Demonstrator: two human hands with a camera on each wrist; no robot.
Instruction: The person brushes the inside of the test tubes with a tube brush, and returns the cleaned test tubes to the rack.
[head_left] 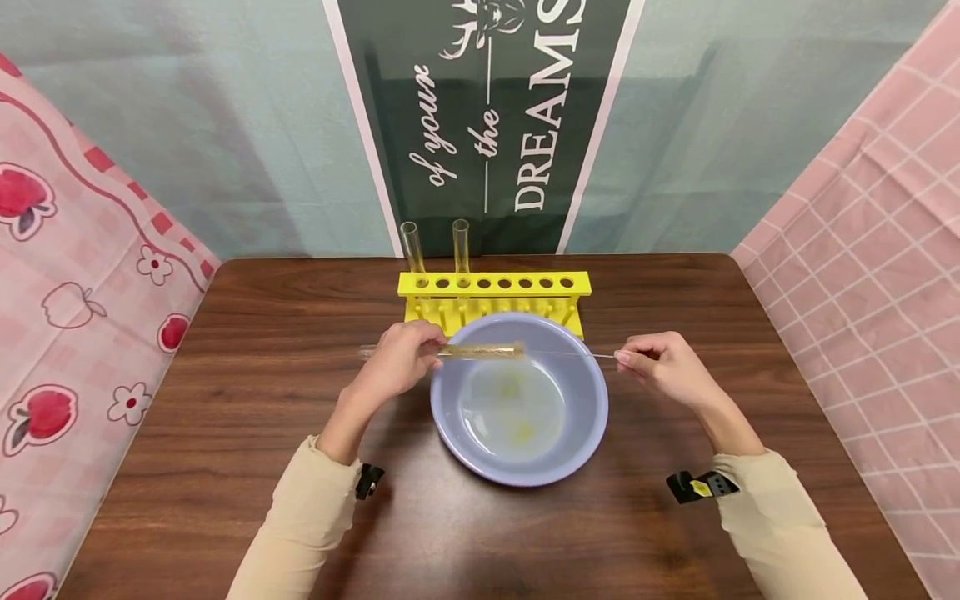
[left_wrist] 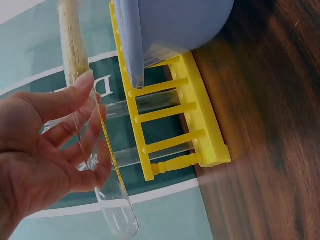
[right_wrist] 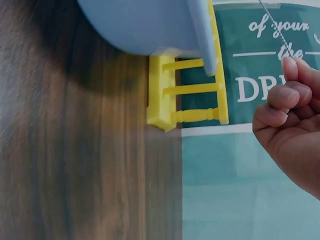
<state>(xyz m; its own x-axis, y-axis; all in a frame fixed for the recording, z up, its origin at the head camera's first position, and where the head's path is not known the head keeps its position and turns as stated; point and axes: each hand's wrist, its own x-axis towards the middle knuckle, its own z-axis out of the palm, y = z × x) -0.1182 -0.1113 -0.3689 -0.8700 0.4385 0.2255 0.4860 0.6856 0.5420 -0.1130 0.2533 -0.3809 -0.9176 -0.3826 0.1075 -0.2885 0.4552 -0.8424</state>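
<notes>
My left hand (head_left: 397, 358) holds a clear glass test tube (left_wrist: 118, 217) level over the left side of a lavender basin (head_left: 519, 475). Pale bristles of a test tube brush (head_left: 487, 351) fill the tube's mouth end, which points right. In the left wrist view the thumb and fingers wrap the glass, and its rounded bottom sticks out past them. To the right of the basin, my right hand (head_left: 667, 368) pinches the end of the brush's thin twisted wire (right_wrist: 274, 22) between thumb and forefinger. Cloudy water with yellowish patches lies in the basin.
A yellow test tube rack (head_left: 495, 285) stands behind the basin, close to its far rim. Two glass tubes stand in it, a leaning one (head_left: 412, 246) at its left end and another (head_left: 461, 246) nearby. Printed cloths hang behind and beside the brown wooden table (head_left: 247, 400).
</notes>
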